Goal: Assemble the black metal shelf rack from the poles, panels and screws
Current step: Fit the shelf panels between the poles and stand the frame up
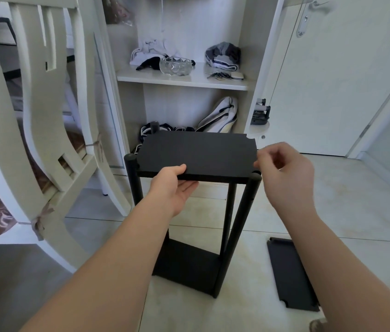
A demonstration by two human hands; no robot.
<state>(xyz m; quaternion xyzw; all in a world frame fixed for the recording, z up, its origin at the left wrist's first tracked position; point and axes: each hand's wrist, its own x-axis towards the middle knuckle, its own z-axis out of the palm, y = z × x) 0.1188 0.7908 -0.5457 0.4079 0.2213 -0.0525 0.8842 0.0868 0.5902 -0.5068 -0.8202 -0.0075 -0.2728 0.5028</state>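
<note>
Head view: the rack (189,264) is standing on the floor (333,200) before an open cabinet (182,80). The left hand (174,185) is gripping the top panel (198,154) at its near edge, thumb above and fingers beneath. The right hand (285,168) is hovering with curled fingers at the panel's near right corner, beside a pole (242,224); I cannot tell whether it is pinching anything. A spare panel (290,276) is lying on the floor to the right.
</note>
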